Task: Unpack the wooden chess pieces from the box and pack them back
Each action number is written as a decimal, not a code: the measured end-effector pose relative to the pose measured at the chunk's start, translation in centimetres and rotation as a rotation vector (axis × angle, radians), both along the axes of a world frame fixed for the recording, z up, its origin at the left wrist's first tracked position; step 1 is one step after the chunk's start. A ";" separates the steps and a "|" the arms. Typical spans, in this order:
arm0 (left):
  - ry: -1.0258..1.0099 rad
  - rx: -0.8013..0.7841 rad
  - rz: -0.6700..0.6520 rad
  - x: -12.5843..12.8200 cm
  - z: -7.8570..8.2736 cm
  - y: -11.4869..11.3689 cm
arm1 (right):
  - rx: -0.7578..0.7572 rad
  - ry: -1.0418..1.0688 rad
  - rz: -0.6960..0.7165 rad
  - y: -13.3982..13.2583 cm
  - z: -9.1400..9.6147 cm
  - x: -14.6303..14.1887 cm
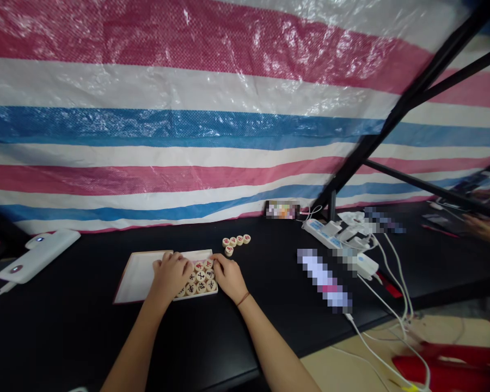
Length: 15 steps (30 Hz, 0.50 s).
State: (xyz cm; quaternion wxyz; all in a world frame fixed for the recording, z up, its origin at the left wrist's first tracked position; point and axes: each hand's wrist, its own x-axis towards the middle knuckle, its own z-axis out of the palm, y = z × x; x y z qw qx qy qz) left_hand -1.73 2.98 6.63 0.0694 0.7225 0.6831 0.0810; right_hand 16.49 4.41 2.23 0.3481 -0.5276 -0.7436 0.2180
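A shallow white box (196,295) lies on the black table with its lid (136,277) folded out to the left. Round Chinese chess pieces (201,276) with red and black characters fill rows inside it. My left hand (172,275) bends over the box's left part, fingers curled downward; its fingertips and whatever they hold are hidden. At the box's right rim, my right hand (231,276) has its fingers closed on the edge. Several loose red-lettered chess pieces (233,241) sit behind the box, to the right.
A white device (41,256) with a cable is at the left. On the right are a power strip (322,233) with plugs and white cables, a blurred phone-like object (324,280), and another (282,209) at the back. Black metal bars and a striped sheet (188,125) stand behind. Another person's hand (484,227) is far right.
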 end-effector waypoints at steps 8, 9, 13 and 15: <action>-0.123 0.001 -0.035 -0.1 0.3 0.1 | 0.005 0.018 -0.023 0.0 -0.1 0.0; -0.142 0.030 -0.034 -0.1 0.2 0.2 | 0.020 0.038 -0.030 0.0 0.0 0.0; -0.336 0.220 -0.006 0.2 -0.1 0.5 | 0.197 0.114 -0.040 -0.3 0.8 -0.1; -0.533 0.228 -0.030 0.9 -0.1 0.4 | 0.279 0.110 0.017 -0.6 1.3 -0.3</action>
